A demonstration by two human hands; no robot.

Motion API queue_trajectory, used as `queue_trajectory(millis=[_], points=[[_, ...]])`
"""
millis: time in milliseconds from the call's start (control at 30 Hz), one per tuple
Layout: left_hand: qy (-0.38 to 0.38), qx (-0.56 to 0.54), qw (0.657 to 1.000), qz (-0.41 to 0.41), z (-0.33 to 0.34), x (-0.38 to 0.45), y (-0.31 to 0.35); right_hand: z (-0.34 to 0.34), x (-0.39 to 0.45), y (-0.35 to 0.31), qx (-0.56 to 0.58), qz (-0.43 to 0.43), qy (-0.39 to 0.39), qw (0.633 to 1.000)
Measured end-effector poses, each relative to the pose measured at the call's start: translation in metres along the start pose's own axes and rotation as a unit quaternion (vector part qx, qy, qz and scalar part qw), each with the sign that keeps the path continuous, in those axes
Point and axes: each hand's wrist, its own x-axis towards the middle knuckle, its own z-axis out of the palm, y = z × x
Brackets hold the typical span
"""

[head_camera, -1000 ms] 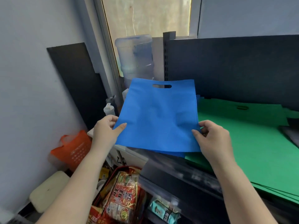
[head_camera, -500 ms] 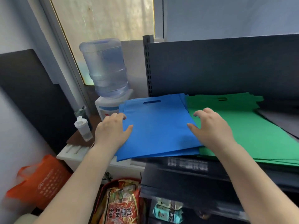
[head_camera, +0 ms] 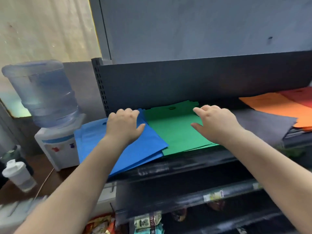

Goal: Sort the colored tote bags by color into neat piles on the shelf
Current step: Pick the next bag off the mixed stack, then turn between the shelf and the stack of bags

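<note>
On the shelf (head_camera: pixel 185 168) your left hand (head_camera: pixel 124 125) rests loose-fingered on the blue pile (head_camera: pixel 135 149); your right hand (head_camera: pixel 217 122) hovers, fingers spread, over green bags (head_camera: pixel 175 130); no writing is readable.

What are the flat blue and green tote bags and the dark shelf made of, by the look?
Flat blue tote bags: likely non-woven fabric, matte; thin limp sheets with a die-cut handle slot. Flat green tote bags: the same look, matte, layered edges showing at the front. Dark shelf: probably painted metal, given the slotted upright at its left edge, though blur leaves this open.
</note>
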Motion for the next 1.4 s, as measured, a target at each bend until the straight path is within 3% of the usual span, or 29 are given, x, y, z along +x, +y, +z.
queue_trajectory(millis=[433,867,1400], points=[[0.041,-0.057,0.983,0.168,-0.048,0.016,0.251,-0.039,-0.14,0.199,-0.088,0.162,-0.059,0.981],[0.065,-0.127,0.93,0.338,-0.1,-0.004,0.521,-0.065,-0.298,0.39,-0.162,0.322,-0.11,0.926],[0.077,-0.184,0.854,0.48,-0.103,0.067,0.788,-0.042,-0.343,0.587,-0.216,0.451,-0.149,0.853]])
